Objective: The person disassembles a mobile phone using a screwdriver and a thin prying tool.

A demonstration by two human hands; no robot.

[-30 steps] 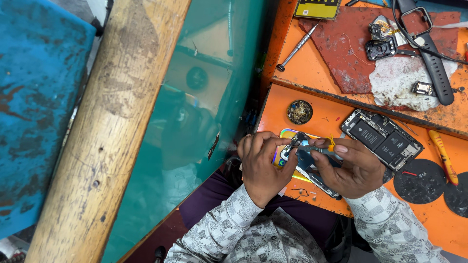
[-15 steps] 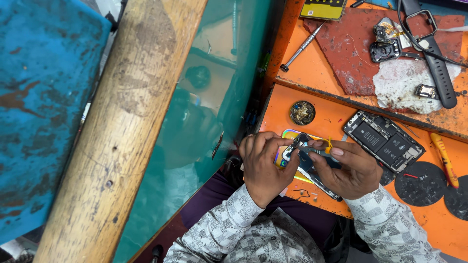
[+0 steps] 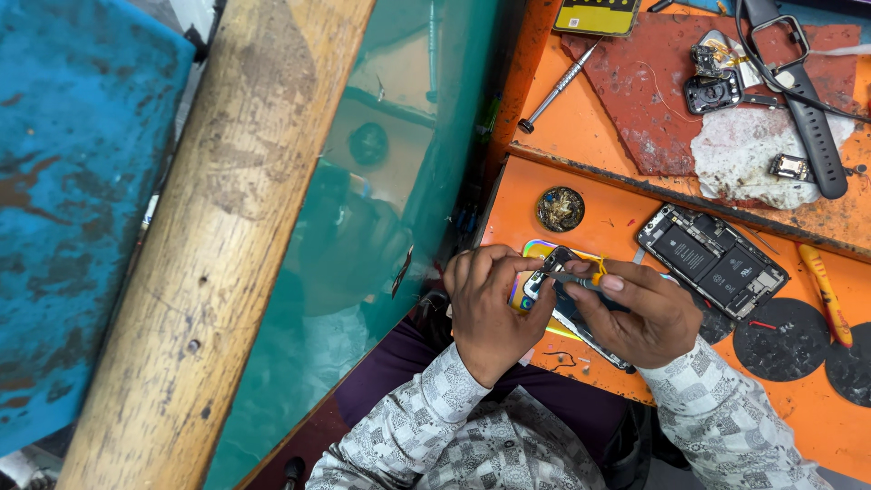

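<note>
Round tin (image 3: 560,209): small, dark-rimmed, standing on the orange bench (image 3: 599,136) in the upper middle of the frame, just above the hands. Holds a tangle of brass-coloured bits, too small to tell apart.

Phone in hand (image 3: 555,292): centre of the frame, low on the bench, lying on a card with a rainbow-tinted edge (image 3: 533,249). Dark body, its top end with a small lens showing between the fingers; the lower end runs out under the right hand toward the bench's near edge. Most of it is covered by both hands.

Left hand (image 3: 490,308): closed around the phone's top end, fingertips curled over it.

Right hand (image 3: 640,313): pinched on a thin dark tool (image 3: 573,279) whose tip rests at the phone's top end; the palm lies over the phone. The hands are close together, fingers nearly touching.

Opened phone (image 3: 712,259): right of centre, back off, black battery and boards exposed, lying at a slant.

Screwdriver (image 3: 558,86): silver shaft, black end, upper middle.

Watch strap (image 3: 803,109): black, upper right, on a worn red mat (image 3: 653,109).

Black round pads (image 3: 780,338): lower right.
</note>
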